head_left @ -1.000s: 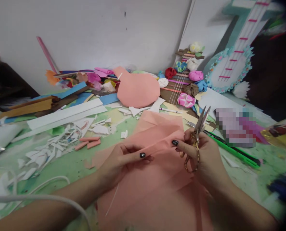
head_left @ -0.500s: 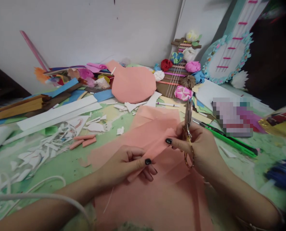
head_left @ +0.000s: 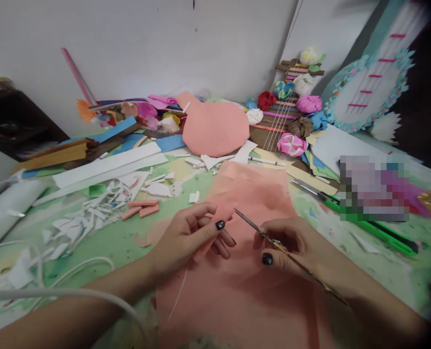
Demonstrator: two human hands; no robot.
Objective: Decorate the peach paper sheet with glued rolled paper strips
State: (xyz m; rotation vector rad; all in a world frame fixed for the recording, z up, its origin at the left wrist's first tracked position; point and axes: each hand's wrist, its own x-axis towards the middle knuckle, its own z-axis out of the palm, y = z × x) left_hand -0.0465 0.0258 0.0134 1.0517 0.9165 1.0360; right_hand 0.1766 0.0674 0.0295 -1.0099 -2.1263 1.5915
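Note:
A large sheet of salmon-pink paper [head_left: 252, 194] lies on the green table in front of me. My left hand [head_left: 190, 235] pinches a fold of this paper between thumb and fingers. My right hand [head_left: 291, 242] grips small gold-handled scissors [head_left: 253, 225], with the blades pointing left toward the pinched fold and nearly touching it. Both hands rest over the sheet.
A rounded pink paper shape [head_left: 215, 128] lies behind the sheet. White paper scraps [head_left: 92, 213] and long strips [head_left: 106, 167] cover the left. Paper flowers on a brown guitar model [head_left: 291, 121] stand at the back right. A green-handled knife [head_left: 368, 223] lies at the right; a white cable [head_left: 55, 291] crosses my left forearm.
My right hand has dropped and turned the scissors from pointing up and away to pointing left at the fold. My left hand has kept its pinch on the paper.

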